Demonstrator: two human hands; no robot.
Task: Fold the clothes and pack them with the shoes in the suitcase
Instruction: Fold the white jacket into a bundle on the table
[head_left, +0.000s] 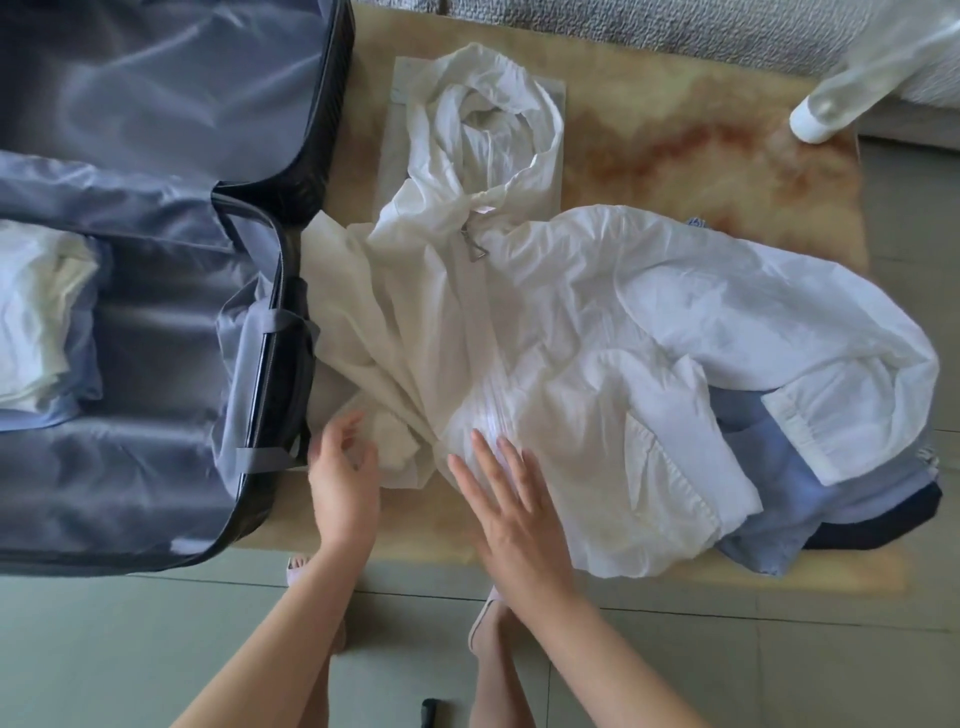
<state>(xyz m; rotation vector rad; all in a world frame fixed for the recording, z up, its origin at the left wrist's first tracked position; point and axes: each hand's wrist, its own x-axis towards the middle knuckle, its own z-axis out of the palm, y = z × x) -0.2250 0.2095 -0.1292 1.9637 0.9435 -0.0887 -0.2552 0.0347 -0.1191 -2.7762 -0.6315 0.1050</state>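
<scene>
Jacket (571, 322), white and hooded, lies spread front-up on the marbled table (675, 130), its zip running from the collar down toward the person. The right hand (511, 514) rests flat on the jacket's lower front just beside the zip, fingers straight and slightly fanned, pressing the cloth rather than gripping it. The left hand (343, 483) sits at the jacket's bunched left hem, close to the suitcase wall; its fingers are loosely curved and apart, and they seem to close on nothing, though they are blurred. The hood lies at the far end on a flat grey folded piece (550, 88). The jacket's right sleeve curls back over a light blue garment (769, 467), which in turn lies on a dark navy garment (883, 525) at the table's near right corner.

The suitcase (156, 364) stands open at the left, touching the jacket's left edge, with grey-blue lining and a folded white garment (36, 312) in its near half. A white bottle-like object (821, 119) leans at the table's far right corner. Below the table edge, the person's feet in pale sandals (483, 623) stand on the tiled floor.
</scene>
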